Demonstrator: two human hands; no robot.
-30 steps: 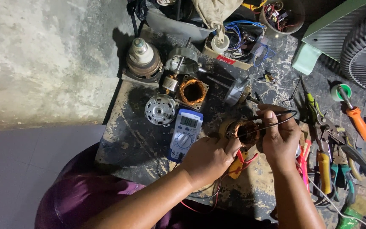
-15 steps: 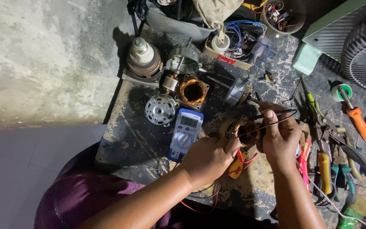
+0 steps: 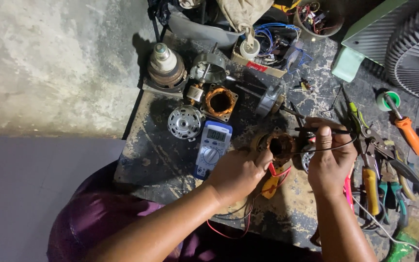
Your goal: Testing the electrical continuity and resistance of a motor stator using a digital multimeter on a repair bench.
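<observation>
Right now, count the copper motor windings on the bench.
2. One copper winding lies above the meter; the other winding sits between the left hand and right hand. More may hide in the clutter.

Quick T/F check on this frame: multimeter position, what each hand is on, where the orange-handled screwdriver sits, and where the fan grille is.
1. The multimeter lies on the workbench, to the left of the left hand. True.
2. The right hand holds a black probe with a black lead. True.
3. The left hand is empty and away from the copper-wound stator. False: it is at the stator, with a red probe by its fingers.
4. The orange-handled screwdriver is in the right hand. False: it lies on the bench at the right.
5. The fan grille is at the lower left. False: it is at the upper right.
</observation>
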